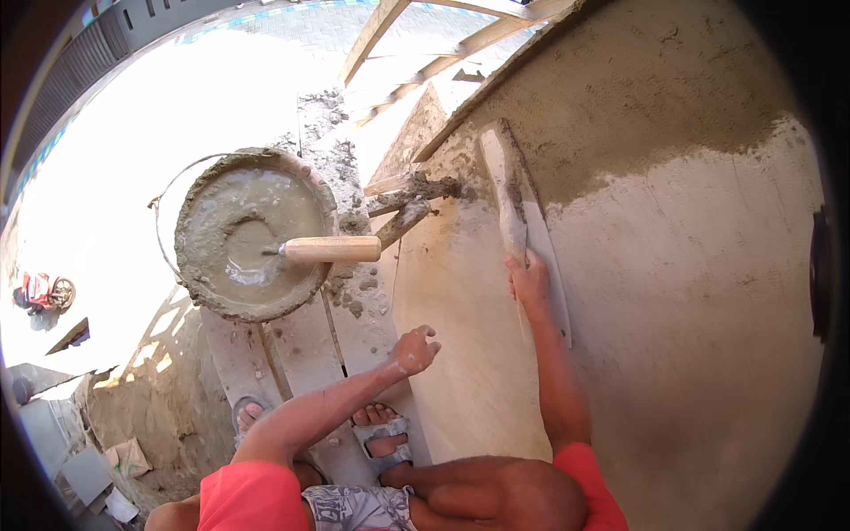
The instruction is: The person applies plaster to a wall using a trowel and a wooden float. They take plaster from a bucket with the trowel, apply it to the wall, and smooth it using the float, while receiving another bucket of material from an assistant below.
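My right hand is wrapped round the lower end of the handle of a long wooden plastering float, whose board stands against the wall. Between the boards and the wall, my left hand hangs in the air with nothing in it, fingers loosely bent, thumb and forefinger apart. To its upper left stands a bucket of wet grey mortar, its wire handle folded out to the left. A trowel has its blade sunk in the mortar, and its wooden grip sticks out over the right rim.
Mortar-spattered planks carry the bucket and my sandalled feet. Darker wet plaster covers the wall's upper part. Wooden poles meet the wall beside the float. Far below at left, a red motorcycle stands on bright ground.
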The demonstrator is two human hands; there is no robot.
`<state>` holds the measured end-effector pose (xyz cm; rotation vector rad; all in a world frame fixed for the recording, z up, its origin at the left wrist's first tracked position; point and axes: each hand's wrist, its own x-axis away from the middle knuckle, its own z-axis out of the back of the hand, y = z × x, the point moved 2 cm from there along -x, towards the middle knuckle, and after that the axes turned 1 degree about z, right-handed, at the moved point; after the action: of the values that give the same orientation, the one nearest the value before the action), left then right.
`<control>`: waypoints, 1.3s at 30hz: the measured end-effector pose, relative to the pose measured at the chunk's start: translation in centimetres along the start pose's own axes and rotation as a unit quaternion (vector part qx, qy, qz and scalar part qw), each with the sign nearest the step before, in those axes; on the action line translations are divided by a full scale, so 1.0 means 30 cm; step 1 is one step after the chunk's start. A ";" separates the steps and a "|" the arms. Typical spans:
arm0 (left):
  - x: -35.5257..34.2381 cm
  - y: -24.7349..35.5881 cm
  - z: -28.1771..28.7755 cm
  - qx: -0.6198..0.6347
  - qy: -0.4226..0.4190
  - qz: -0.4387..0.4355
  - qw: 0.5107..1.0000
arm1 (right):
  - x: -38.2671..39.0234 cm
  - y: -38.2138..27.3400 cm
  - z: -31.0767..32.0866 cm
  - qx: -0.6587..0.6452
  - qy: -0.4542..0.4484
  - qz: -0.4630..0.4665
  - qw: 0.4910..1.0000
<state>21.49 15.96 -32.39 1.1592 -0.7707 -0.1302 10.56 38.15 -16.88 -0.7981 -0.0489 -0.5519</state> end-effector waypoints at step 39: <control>-0.058 0.270 0.001 0.065 -0.078 -0.046 0.994 | 0.334 0.276 0.072 -0.089 0.060 0.022 0.994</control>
<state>17.86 20.19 -26.27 1.3209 -0.8739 -0.2525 23.56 39.81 -18.41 -0.9348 0.1298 -0.5675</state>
